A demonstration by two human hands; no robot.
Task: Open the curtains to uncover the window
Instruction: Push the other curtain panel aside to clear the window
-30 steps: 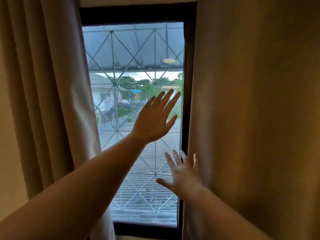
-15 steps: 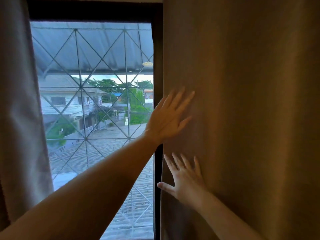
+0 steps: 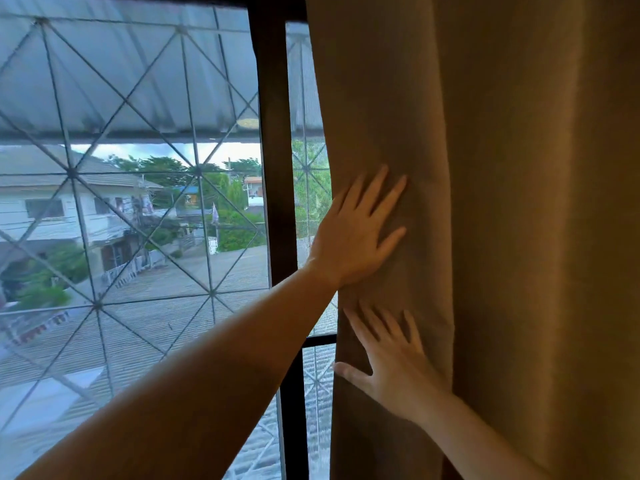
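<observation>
**Curtain bunched at the right, both hands flat on its edge**

Curtain, a tan fabric panel, fills the right side of the view and hangs with its long axis vertical, running from the top of the frame down past the bottom. Its free left edge slants slightly, lying further left at the bottom than at the top, and a soft vertical fold runs down the cloth just right of the hands.

Left of it the window stands uncovered: a wide pane backed by a grille of thin crossing bars, with houses, trees and a corrugated roof beyond. A dark upright frame post divides that pane from a narrower strip of glass, part of which shows between the post and the curtain edge; a short dark crossbar cuts that strip lower down.

The left arm reaches diagonally up from the lower left, crossing in front of the post. The left hand lies palm-flat on the curtain near its edge, fingers spread and pointing up and to the right.

Below it, apart from it, the right hand also presses flat on the cloth, fingers fanned upward, thumb stretched left across the curtain's edge. Neither hand pinches the fabric.
</observation>
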